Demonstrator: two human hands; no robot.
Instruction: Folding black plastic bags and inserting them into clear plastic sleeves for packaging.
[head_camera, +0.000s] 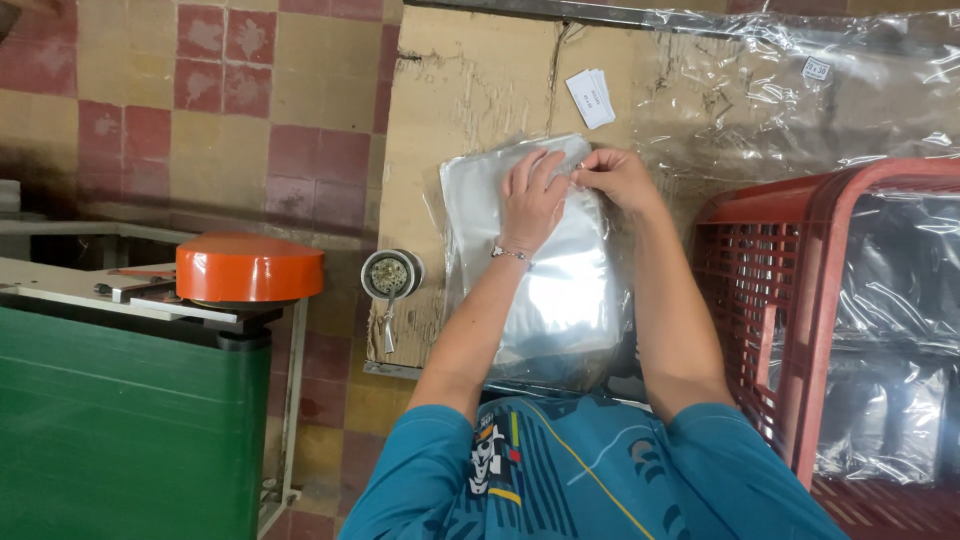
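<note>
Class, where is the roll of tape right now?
In the head view, the roll of tape lies on the cardboard sheet's left edge, just left of the clear plastic bags.

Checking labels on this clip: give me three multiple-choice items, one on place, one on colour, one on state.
1. Where is the crate relative to the stack of clear bags?
A left
B right
C on top
2. What colour is the round cap on the green machine?
A orange
B blue
C white
3. What is the left hand doing?
A hanging free
B lying flat on the bags
C gripping the crate

B: the crate stands at the right edge.
A: the cap is plainly orange.
B: its palm is spread on the stack while the right hand pinches the top edge.
</note>
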